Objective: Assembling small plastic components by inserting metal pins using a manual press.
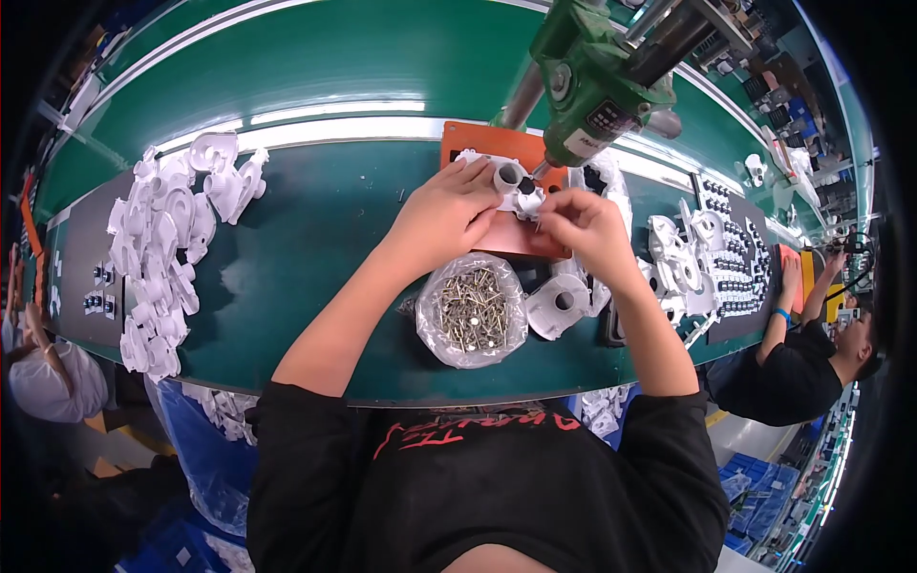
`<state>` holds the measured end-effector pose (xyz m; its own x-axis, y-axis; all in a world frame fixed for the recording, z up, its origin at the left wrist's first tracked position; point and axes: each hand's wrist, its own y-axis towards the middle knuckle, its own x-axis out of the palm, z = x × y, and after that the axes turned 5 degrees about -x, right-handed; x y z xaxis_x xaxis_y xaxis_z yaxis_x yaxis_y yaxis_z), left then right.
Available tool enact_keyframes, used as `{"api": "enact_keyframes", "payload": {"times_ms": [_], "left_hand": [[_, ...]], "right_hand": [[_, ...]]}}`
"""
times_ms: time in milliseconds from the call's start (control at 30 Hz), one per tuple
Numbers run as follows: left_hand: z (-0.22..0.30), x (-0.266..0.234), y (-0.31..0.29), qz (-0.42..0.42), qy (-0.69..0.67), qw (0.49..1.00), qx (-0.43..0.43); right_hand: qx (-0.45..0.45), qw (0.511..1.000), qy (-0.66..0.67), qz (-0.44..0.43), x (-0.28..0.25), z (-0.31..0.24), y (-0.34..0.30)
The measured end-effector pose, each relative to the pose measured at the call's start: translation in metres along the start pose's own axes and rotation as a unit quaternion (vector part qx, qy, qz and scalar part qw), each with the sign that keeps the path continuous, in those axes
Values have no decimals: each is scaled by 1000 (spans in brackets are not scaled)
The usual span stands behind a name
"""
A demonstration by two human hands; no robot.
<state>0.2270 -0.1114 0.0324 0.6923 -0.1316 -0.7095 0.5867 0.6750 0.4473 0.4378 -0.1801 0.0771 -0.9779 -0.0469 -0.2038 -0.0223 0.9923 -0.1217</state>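
A white plastic housing (510,196) with a round tube opening lies on the orange-red fixture plate (523,236) of a green press (597,86). My left hand (447,212) grips the housing from its left side, fingers over its back edge and thumb near its front. At the housing's right side, my right hand (585,229) is closed in a pinch on a thin metal pin, mostly hidden by the fingertips. The press's lower tip is just above the housing's right part. Close in front of the plate sits a plastic-lined bowl (441,346) full of loose metal pins (475,304).
A heap of white housings (162,253) covers the table's left part. More white housings (557,306) lie right of the bowl and farther right (680,258). Rows of small black parts (735,277) stand on a dark mat. Another person (802,353) works at the right.
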Motion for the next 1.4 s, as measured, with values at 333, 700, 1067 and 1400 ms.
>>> {"api": "enact_keyframes", "payload": {"times_ms": [333, 700, 1067, 1400], "left_hand": [[-1, 2, -1, 17, -10, 1000, 8], [-2, 2, 0, 16, 3, 1000, 16], [0, 3, 0, 24, 1, 1000, 19], [1, 1, 2, 6, 2, 1000, 18]], "right_hand": [[-134, 979, -107, 106, 4, 29, 45], [-195, 964, -124, 131, 5, 38, 48], [-347, 891, -286, 64, 0, 36, 27], [-314, 833, -453, 43, 5, 28, -1]]}}
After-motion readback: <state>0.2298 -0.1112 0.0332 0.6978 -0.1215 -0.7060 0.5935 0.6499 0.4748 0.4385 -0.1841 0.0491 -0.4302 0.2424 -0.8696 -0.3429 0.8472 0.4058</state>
